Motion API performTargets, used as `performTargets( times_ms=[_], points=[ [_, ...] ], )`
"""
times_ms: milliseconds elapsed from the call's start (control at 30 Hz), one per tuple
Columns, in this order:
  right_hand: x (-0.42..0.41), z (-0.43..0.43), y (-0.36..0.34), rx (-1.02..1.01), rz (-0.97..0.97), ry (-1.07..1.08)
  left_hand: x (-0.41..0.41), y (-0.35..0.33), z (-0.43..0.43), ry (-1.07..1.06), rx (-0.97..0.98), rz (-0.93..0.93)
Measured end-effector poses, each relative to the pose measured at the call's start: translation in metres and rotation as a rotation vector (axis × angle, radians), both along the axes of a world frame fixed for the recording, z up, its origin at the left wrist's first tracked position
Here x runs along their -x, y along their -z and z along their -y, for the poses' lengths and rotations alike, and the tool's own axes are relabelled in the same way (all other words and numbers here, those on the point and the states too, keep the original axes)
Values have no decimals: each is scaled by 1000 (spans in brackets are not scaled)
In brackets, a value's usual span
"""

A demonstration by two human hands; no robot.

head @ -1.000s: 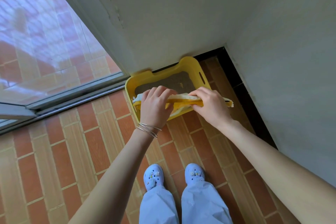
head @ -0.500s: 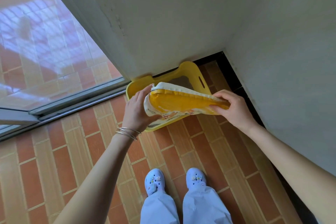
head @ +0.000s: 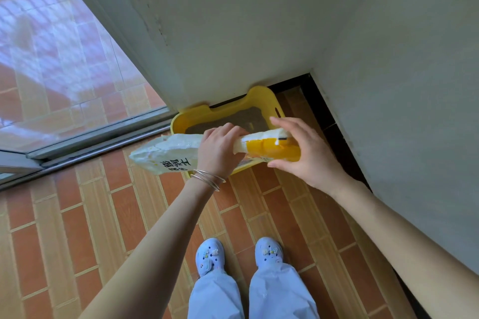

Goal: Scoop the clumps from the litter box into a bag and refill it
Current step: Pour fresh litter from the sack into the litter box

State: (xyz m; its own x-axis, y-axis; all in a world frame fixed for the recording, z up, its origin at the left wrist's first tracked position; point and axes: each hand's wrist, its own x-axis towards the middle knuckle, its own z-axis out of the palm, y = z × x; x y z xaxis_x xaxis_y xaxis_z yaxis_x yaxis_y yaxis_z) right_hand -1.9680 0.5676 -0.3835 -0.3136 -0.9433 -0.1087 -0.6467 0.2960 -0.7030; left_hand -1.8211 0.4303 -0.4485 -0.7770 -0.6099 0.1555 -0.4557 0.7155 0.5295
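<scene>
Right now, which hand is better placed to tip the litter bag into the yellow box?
Probably the right hand: it holds the litter bag's yellow end above the litter box. The left hand grips mid-bag, its white end over floor tiles.

Two hands appear, one left hand (head: 217, 150) and one right hand (head: 308, 155); one white-and-yellow bag (head: 176, 153); one yellow litter box (head: 259, 101); two pale blue clogs (head: 210, 256); apparently three thin bangles (head: 207, 179).
</scene>
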Motion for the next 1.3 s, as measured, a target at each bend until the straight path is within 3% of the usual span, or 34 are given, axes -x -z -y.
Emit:
performTargets(
  times_ms=[333,533,1000,1300],
  points=[
    [-5,9,9,74,-275,5,14,7,-10,40,-42,-2],
    [-6,9,7,95,-390,-9,17,21,-21,-10,-159,165],
    [16,-5,5,86,-120,101,9,28,-16,-26,-174,109],
    [41,-37,5,71,-75,138,4,34,3,-12,-107,265]
  ],
)
